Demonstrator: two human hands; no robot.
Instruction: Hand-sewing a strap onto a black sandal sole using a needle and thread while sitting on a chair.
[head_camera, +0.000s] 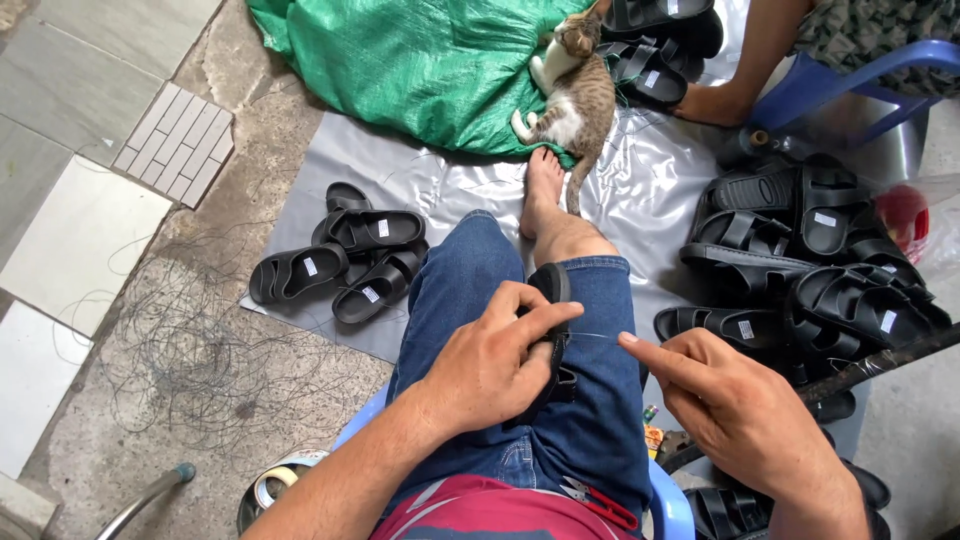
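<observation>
Black sandal (553, 340) lying on blue denim shorts (470, 300), and around those shorts a green woven sack (420, 70) beyond, a brown-striped tabby cat (575, 100) with white belly beside it, silver-grey sheet (400, 170) beneath, red snips (600, 500) nearest

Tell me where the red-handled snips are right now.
In the head view, the red-handled snips lie on the person's lap at the bottom centre, just below the left hand that holds the black sandal.
</observation>
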